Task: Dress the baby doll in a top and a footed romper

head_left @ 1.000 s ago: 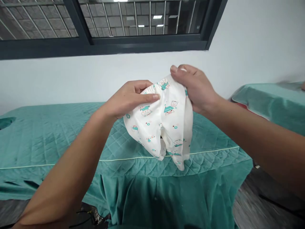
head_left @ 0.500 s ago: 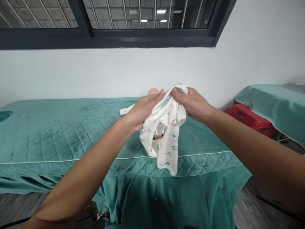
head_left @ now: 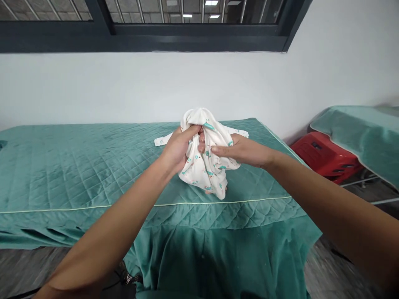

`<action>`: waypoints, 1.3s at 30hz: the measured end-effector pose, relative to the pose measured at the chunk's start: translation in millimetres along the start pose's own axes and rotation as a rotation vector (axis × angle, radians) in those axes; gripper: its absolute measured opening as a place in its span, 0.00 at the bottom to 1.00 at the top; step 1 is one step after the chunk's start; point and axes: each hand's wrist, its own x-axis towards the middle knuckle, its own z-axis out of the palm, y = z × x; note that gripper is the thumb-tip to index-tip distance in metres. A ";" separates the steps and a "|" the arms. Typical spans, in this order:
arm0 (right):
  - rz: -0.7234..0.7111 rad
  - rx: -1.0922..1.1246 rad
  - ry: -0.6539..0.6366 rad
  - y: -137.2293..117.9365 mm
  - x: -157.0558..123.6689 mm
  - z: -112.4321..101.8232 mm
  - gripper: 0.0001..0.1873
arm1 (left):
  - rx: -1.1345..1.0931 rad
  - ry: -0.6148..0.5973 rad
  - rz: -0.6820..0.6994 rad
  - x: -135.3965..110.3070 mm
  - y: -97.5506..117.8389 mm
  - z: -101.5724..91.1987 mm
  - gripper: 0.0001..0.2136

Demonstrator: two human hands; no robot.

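A white baby garment [head_left: 199, 168] with small green and pink prints is bunched over a baby doll [head_left: 202, 142] on the bed. Only bits of the doll's skin-toned surface show through the garment's opening; the rest is covered. My left hand [head_left: 179, 147] grips the cloth on the left, its thumb hooked at the opening. On the right, my right hand [head_left: 240, 150] holds a fold between thumb and fingers. White printed sleeves [head_left: 162, 141] stick out on both sides behind my hands. Whether they belong to the same garment, I cannot tell.
The bed has a green quilted cover [head_left: 77, 166] that hangs down in front. A white wall and a dark-framed barred window [head_left: 193, 37] rise behind it. To the right are a red plastic stool [head_left: 326, 153] and another green-covered bed [head_left: 358, 128].
The garment has moved left and down over the doll's head, which showed above my left hand before. My hands are lower and further apart, and the hanging cloth is gathered shorter.
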 end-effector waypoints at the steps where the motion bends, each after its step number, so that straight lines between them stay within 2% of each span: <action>1: -0.019 0.028 0.054 0.1 0.8 2.6 0.21 | 0.047 0.022 -0.019 -0.9 0.4 0.9 0.17; 3: -0.056 0.099 0.167 -1.5 3.3 6.0 0.22 | 0.145 -0.001 -0.058 -3.4 1.2 1.0 0.19; 6: -0.092 0.212 0.318 -4.1 7.8 6.6 0.24 | 0.251 -0.130 -0.105 -6.5 1.7 -3.3 0.20; 8: -0.111 0.290 0.395 -4.2 10.5 5.7 0.26 | 0.267 -0.174 -0.112 -7.0 1.3 -6.8 0.18; 12: -0.109 0.397 0.426 -0.8 13.8 6.0 0.30 | 0.172 -0.156 -0.083 -6.7 -0.1 -6.7 0.15; 14: -0.112 0.414 0.448 1.0 14.8 7.1 0.30 | 0.165 -0.179 -0.076 -7.3 -1.2 -3.4 0.18; 18: -0.132 0.414 0.518 1.8 16.3 7.9 0.28 | 0.237 -0.301 -0.134 -10.5 -4.7 1.3 0.23; 20: -0.124 0.407 0.517 1.3 14.9 7.5 0.28 | 0.206 -0.270 -0.141 -11.0 -6.7 0.9 0.24; 23: -0.078 0.370 0.456 0.8 8.0 7.0 0.28 | 0.058 -0.167 -0.077 -9.1 -9.9 -1.8 0.25; 25: -0.008 0.317 0.289 1.5 1.5 7.1 0.27 | -0.021 -0.103 -0.034 -6.9 -12.5 -3.8 0.24; 28: 0.103 0.208 -0.074 4.5 -5.8 7.5 0.22 | -0.089 -0.035 -0.012 -4.6 -17.2 -5.7 0.22; 29: 0.122 0.175 -0.139 6.0 -6.6 7.6 0.21 | -0.103 -0.030 -0.019 -4.3 -18.7 -6.0 0.21; 30: 0.130 0.148 -0.150 7.7 -6.5 7.5 0.19 | -0.115 -0.032 -0.033 -4.1 -20.2 -6.1 0.21; 33: 0.104 0.134 0.036 12.2 -2.2 7.0 0.17 | -0.144 -0.046 -0.093 -4.0 -24.3 -5.7 0.19; 36: 0.052 0.222 0.233 12.9 3.0 7.9 0.18 | -0.161 -0.080 -0.163 -3.9 -29.2 -6.5 0.19; 39: 0.025 0.333 0.300 9.2 5.1 11.1 0.20 | -0.160 -0.161 -0.235 -5.1 -34.4 -10.2 0.22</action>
